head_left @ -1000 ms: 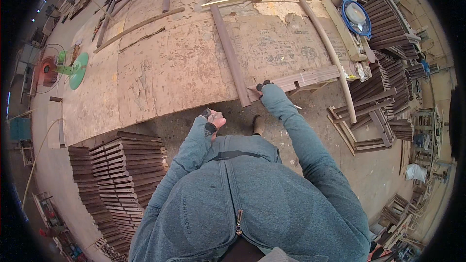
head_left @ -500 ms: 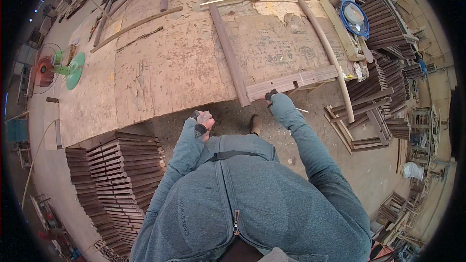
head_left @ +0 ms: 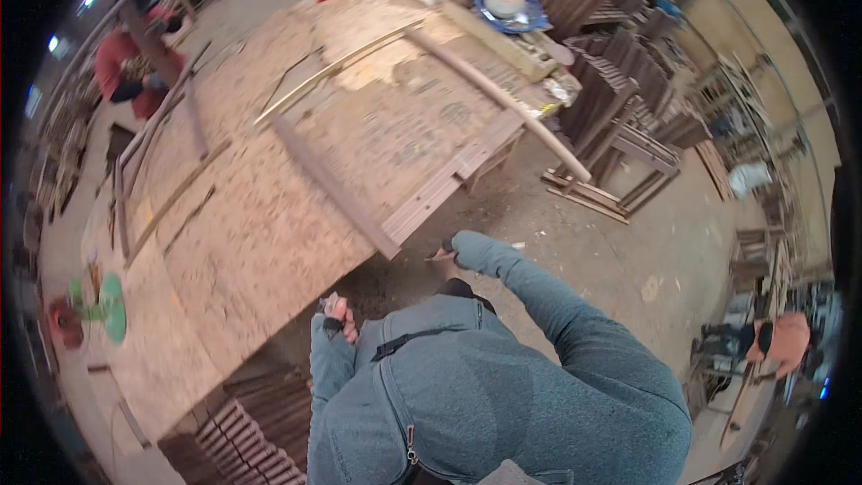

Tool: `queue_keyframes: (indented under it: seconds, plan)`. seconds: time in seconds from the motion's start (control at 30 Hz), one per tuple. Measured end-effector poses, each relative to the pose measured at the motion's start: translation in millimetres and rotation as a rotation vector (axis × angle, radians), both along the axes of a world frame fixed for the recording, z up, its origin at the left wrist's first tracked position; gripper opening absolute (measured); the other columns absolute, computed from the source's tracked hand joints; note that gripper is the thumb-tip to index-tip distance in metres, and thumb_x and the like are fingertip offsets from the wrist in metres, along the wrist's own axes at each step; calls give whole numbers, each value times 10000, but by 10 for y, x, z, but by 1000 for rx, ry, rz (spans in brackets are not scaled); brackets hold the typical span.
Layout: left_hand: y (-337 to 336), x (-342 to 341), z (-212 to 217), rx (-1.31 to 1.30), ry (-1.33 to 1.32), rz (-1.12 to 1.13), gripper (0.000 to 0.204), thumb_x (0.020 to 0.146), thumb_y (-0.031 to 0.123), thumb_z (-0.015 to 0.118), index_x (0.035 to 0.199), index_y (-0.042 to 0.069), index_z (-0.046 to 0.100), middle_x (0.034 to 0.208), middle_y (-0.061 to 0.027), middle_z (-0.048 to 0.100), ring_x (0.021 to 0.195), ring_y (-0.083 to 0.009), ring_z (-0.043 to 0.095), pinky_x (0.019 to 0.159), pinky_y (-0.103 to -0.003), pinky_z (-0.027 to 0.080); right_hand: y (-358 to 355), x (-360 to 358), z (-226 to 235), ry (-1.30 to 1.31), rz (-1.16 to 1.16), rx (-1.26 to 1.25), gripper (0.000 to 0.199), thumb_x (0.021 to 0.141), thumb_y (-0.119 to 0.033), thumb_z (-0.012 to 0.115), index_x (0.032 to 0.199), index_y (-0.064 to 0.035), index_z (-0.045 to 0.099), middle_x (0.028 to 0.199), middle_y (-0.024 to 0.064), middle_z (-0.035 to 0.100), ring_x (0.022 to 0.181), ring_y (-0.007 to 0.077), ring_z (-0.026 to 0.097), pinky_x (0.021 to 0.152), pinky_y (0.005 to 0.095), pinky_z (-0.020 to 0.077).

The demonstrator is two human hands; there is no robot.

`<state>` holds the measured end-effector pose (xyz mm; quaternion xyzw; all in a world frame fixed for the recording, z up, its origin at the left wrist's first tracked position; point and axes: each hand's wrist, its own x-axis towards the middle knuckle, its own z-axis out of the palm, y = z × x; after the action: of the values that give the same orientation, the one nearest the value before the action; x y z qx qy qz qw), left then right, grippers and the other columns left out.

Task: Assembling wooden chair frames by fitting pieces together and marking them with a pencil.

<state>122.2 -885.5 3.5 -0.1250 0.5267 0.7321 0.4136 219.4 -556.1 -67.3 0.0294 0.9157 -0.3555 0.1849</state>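
Observation:
My left hand (head_left: pixel 339 316) is closed beside the table's front edge, its fingers curled around something greyish that is too small to name. Off the table, in front of my body, is my right hand (head_left: pixel 444 253); its fingers are blurred, and I cannot make out whether they hold anything. On the table lies a wooden frame: a dark straight wooden leg (head_left: pixel 328 184), a notched wooden rail (head_left: pixel 453 174), a rounded pale-brown post (head_left: pixel 503 101) and a thin pale strip (head_left: pixel 337 66). The near end of the dark leg overhangs the edge, nearest to both hands.
The worktable (head_left: pixel 242 251) has a worn board top. A green fan (head_left: pixel 111 308) stands at its left, a blue basket (head_left: pixel 510 6) at its far right. Stacked wooden parts (head_left: pixel 247 427) lie below left. Co-workers in orange tops stand at far left (head_left: pixel 135 63) and right (head_left: pixel 781 341).
The view has turned, so the table now slants. My right hand has drawn back from the notched rail. Co-workers show at both sides. My left hand stays closed near the table edge.

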Motion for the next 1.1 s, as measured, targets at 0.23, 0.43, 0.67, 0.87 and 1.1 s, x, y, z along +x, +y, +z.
queue_keyframes:
  seconds: [0.23, 0.43, 0.67, 0.87, 1.1]
  plan:
    - [569, -135, -235, -74, 59, -109, 164, 839, 226, 583, 824, 98, 480, 589, -33, 469, 409, -125, 385, 359, -271, 334, 456, 379, -334, -37, -527, -76, 218, 772, -234, 594, 879, -47, 630, 717, 189, 593, 647, 319, 577, 584, 396, 429]
    - [1182, -396, -649, -80, 124, -219, 153, 846, 198, 562, 869, 60, 498, 634, -77, 507, 543, -217, 524, 480, -357, 491, 1512, 444, -74, 42, -682, 99, 372, 754, -373, 627, 801, -5, 607, 634, 200, 548, 559, 333, 523, 527, 416, 393]
    - [2010, -260, -1056, -100, 50, 129, 262, 831, 144, 587, 1042, 47, 465, 679, -107, 547, 648, -263, 590, 554, -374, 554, 2970, 199, -71, 396, -1205, -349, 274, 769, -230, 630, 805, 39, 585, 586, 94, 535, 512, 163, 492, 455, 334, 391]
    - [2398, -200, -1183, -272, -24, 416, 594, 816, 114, 602, 1306, 35, 275, 748, -117, 569, 652, -240, 582, 598, -379, 530, 3855, 157, -335, 197, -827, 309, 309, 737, -234, 656, 816, 58, 591, 613, 166, 563, 564, 280, 561, 504, 389, 436]
    - [2569, -102, -1394, -282, 233, 620, 425, 787, 52, 608, 1125, -77, 385, 802, -105, 556, 622, -198, 561, 581, -304, 483, 4239, -87, -272, -161, -490, 185, 536, 669, -430, 687, 896, 50, 613, 723, 239, 602, 674, 359, 602, 596, 424, 445]
